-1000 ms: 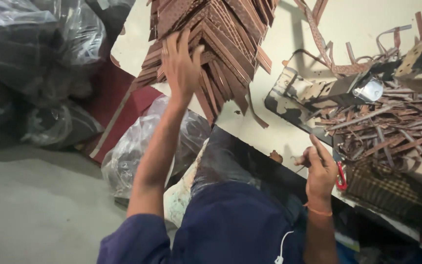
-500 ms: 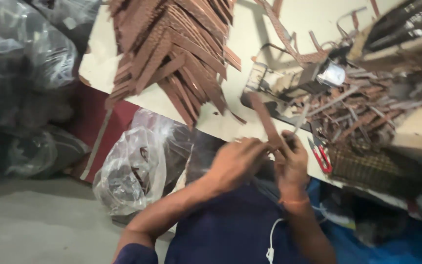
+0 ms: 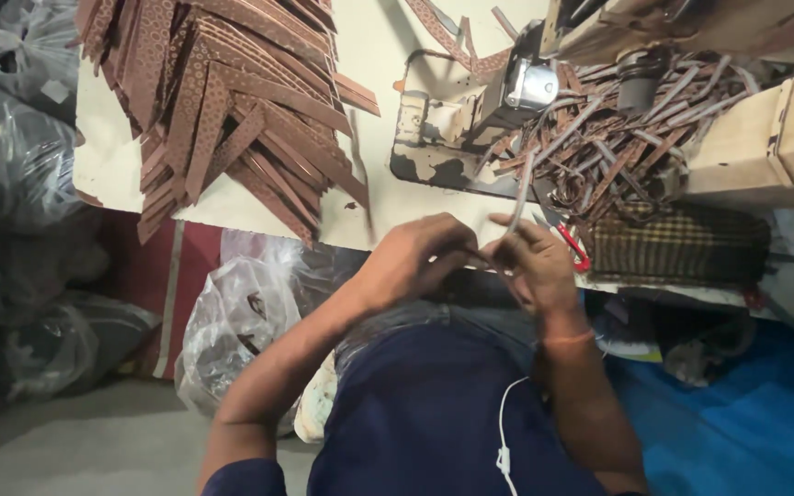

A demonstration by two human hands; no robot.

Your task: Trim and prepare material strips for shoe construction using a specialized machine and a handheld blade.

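Head view: left hand (image 3: 415, 262) and right hand (image 3: 535, 266) both pinch a thin brown patterned leather strip (image 3: 523, 193) at its lower end; it looks light, floppy, best held near an end.

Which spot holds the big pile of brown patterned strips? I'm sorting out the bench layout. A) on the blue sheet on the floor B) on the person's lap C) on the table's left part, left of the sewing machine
C: the pile of brown patterned strips lies fanned on the pale table, left of the sewing machine.
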